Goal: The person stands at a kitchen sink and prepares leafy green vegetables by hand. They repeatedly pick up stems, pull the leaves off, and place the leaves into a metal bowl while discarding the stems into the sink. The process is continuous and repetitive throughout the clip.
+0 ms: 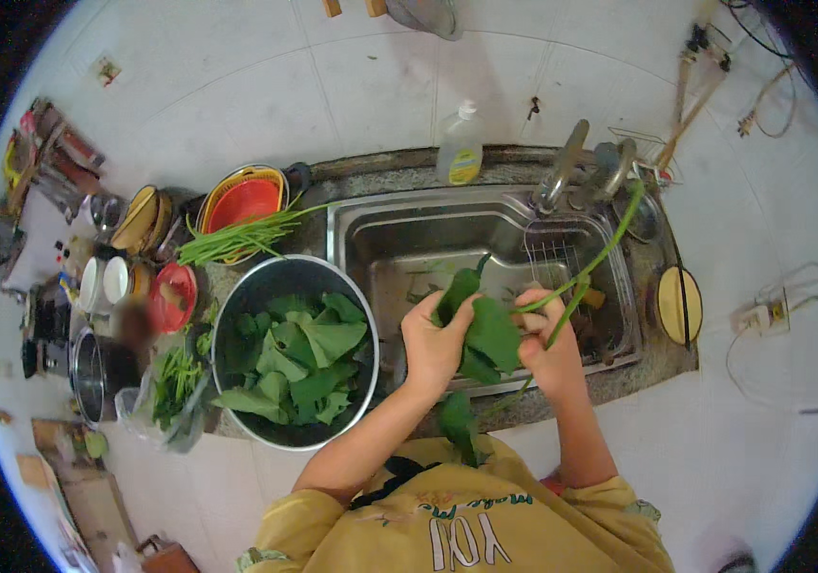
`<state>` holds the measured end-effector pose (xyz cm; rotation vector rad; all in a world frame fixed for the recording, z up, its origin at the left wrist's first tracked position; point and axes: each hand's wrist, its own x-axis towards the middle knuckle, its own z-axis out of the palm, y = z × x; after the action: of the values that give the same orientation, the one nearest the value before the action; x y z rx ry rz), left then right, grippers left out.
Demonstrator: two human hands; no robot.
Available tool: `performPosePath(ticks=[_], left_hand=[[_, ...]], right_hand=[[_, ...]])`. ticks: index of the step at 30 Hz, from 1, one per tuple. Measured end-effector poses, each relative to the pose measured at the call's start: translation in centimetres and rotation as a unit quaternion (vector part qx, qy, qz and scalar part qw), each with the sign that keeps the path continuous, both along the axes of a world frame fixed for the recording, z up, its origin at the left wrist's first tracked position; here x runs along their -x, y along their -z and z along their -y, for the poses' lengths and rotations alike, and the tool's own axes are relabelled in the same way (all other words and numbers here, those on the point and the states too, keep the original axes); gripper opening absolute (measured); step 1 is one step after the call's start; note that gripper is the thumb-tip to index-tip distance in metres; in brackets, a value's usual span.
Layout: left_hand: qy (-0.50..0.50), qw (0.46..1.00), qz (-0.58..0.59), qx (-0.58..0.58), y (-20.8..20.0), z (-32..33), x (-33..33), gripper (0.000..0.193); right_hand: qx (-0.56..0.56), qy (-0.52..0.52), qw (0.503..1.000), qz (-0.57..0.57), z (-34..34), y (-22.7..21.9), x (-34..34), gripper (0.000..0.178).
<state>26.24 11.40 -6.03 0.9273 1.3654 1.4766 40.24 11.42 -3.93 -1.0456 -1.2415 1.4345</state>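
Observation:
My left hand (435, 341) grips a bunch of broad green leaves (487, 329) over the front edge of a steel sink (409, 239). My right hand (552, 349) holds the same bunch by its long green stems (600, 253), which arch up to the right toward the tap. One more leaf (457, 420) hangs below my hands. To the left stands a large steel bowl (237, 306) with several picked green leaves (299, 368) in it.
A tap (562, 172) and a clear soap bottle (461, 148) stand behind the sink. Green stalks (237, 239) lie over stacked orange colanders (247, 196). Jars, pots and a bag of greens (175, 387) crowd the left counter. A round lid (679, 306) sits at right.

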Motion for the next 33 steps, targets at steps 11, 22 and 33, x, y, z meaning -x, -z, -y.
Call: performPosePath(ticks=[11,22,33], left_hand=[[-0.034,0.998,0.013,0.059,3.1,-2.3,1.2,0.013],[0.067,0.84,-0.464,-0.274,-2.5,-1.6,2.3,0.028],[0.268,0.928,-0.242,-0.09,-1.0,-2.3,2.4,0.012]], right_hand=[[-0.036,0.1,0.991,0.081,-2.1,2.6,-2.9,0.014],[-0.008,0.117,0.993,0.012,-2.3,2.7,-2.0,0.014],[-0.004,0.089,0.996,-0.009,-1.5,2.0,-1.5,0.014]])
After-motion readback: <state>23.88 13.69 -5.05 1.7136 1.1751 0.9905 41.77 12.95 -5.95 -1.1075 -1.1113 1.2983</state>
